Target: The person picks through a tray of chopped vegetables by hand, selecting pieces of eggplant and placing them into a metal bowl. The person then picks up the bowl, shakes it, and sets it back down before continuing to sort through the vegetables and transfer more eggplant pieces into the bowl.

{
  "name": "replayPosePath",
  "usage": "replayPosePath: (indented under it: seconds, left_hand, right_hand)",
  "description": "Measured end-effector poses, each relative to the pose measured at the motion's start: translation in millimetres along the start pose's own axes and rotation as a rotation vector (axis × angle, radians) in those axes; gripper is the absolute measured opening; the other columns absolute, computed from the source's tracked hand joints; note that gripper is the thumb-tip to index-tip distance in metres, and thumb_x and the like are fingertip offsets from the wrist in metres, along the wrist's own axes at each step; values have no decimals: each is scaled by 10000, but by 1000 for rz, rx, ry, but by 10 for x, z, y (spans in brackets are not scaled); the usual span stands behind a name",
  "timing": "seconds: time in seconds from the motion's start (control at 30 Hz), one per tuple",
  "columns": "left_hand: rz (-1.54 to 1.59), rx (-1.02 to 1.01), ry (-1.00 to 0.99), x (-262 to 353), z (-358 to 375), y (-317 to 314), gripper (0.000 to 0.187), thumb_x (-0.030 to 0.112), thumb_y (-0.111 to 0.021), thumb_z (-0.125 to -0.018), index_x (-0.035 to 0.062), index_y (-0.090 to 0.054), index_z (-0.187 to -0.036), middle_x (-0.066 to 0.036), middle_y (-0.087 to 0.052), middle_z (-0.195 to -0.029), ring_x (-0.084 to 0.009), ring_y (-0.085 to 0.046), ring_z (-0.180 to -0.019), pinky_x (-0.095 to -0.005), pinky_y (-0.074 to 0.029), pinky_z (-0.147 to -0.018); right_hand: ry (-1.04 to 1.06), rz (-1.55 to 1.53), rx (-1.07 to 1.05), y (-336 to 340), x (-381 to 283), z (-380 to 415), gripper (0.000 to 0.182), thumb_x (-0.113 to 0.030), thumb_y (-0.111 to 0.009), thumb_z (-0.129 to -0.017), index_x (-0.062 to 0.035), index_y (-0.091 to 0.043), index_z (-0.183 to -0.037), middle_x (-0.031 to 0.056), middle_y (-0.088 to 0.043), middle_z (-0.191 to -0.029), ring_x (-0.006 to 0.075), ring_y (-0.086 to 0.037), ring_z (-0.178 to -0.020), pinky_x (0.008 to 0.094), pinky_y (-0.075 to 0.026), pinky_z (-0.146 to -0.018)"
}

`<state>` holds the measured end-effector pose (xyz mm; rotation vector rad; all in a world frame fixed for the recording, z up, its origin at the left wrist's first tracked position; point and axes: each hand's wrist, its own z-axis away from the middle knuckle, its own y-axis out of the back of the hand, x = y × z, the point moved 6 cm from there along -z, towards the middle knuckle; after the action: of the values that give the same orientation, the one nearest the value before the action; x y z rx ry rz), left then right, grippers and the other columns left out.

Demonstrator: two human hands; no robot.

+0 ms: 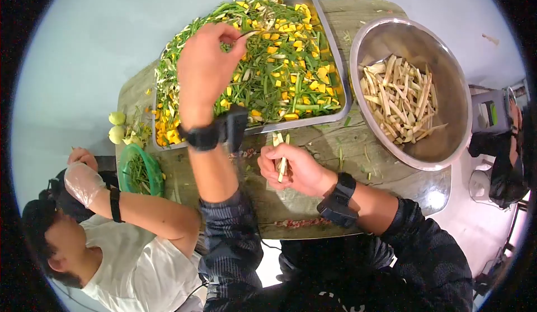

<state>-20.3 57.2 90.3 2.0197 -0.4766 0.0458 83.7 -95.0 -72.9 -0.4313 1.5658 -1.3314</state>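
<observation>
My left hand (210, 60) hangs over the left part of a metal tray (348, 96) filled with chopped greens and yellow-orange cubes (321, 74). Its thumb and index finger pinch a thin, pale-and-dark sliver (249, 34) above the greens. In front of the tray, my right hand (296, 169) is closed around a few pale cut strips (282, 163), which stick out past its fingers. To the right stands a large metal bowl (453, 99) with many pale peeled strips (400, 96) in it.
At the left, a co-worker in a white shirt (134, 267) wears a clear glove (84, 183) beside a green basket (158, 183) of greens. Round pale-green vegetables (117, 126) lie behind it. Another person's arm (513, 133) shows at the far right. Scraps dot the wooden table (240, 169).
</observation>
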Motion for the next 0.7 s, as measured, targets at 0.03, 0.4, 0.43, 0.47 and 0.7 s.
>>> replayPosePath:
  seconds: [0.03, 0.4, 0.43, 0.47, 0.7]
  left_hand:
    - [72, -42, -46, 112, 55, 181, 135, 176, -743, -842, 75, -715, -926, -101, -720, -917, -282, -700, -824, -380, -537, -720]
    - [82, -557, -278, 1160, 814, 509, 100, 161, -702, -742, 90, -665, -802, -79, -647, -768, -299, -652, -772, -417, -529, -650]
    - [93, -618, -334, 1237, 844, 496, 97, 180, -689, -742, 100, -669, -794, -69, -637, -760, -297, -656, -792, -431, -530, -650]
    - [92, -618, -335, 1263, 854, 481, 97, 180, -689, -742, 100, -669, -794, -69, -637, -760, -297, -656, -792, -431, -530, -650]
    - [9, -636, -310, 1169, 839, 353, 130, 209, -687, -718, 81, -704, -732, -114, -661, -765, -347, -665, -775, -463, -524, -642]
  right_hand:
    - [9, 39, -18, -1, -6, 2, 347, -292, -422, -1005, -92, -462, -725, -8, -425, -646, 101, -324, -499, 272, -283, -492]
    - [92, -99, -13, -3, 3, 63, 316, -347, -415, -1047, -103, -615, -1062, -3, -539, -720, 82, -406, -494, 248, -305, -460]
    - [142, -57, 157, -39, -85, 141, 318, -353, -426, -1044, -105, -616, -1103, -2, -557, -743, 89, -426, -509, 248, -310, -464]
    - [191, -14, 327, -18, -145, 205, 328, -359, -437, -1041, -107, -618, -1145, -2, -576, -766, 96, -445, -525, 249, -314, -468]
    - [15, -96, -164, 2, -222, 167, 448, -502, -379, -1047, -117, -592, -1137, 19, -603, -783, 136, -464, -546, 283, -314, -471]
